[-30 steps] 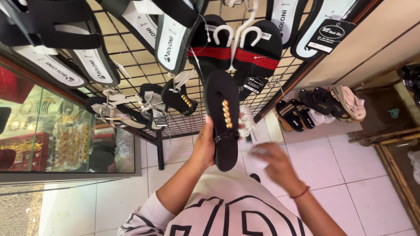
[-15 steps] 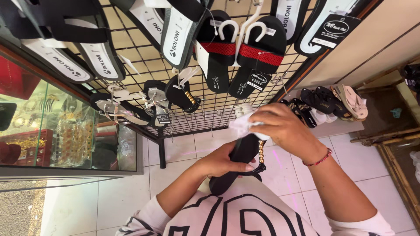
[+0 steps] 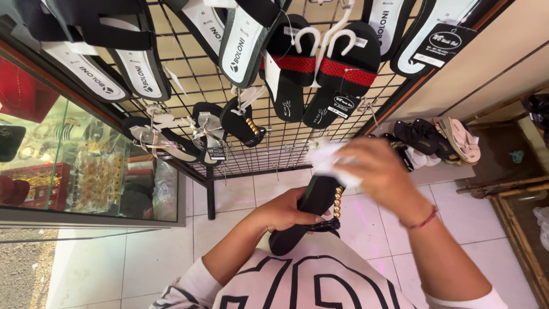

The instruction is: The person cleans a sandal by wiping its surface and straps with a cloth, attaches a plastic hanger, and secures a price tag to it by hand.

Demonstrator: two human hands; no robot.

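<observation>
Left hand [image 3: 286, 212] clamps a black beaded sandal [image 3: 311, 213] steady — right hand [image 3: 380, 174], at two o'clock, presses a white cloth [image 3: 327, 159] against it.

- The sandal [image 3: 311, 209] held in the left hand [image 3: 283, 212] is black, with a row of gold beads along its strap.
- The cloth [image 3: 327, 157] under the right hand [image 3: 380, 174] is white.
- A thin red cord bracelet [image 3: 424, 218] circles the right wrist.
- The shirt [image 3: 309, 283] is white with large black outlined lettering.
- The wire rack [image 3: 189, 68] is black, a square grid.
- The hanging slides [image 3: 320, 66] are black with red mesh bands and white hooks.
- The small hanging sandal [image 3: 243, 123] is black with gold beads.
- The floor tiles [image 3: 143, 252] are white with grey joints.
- The sandals on the floor [image 3: 457, 140] are beige-pink beside black ones.
</observation>
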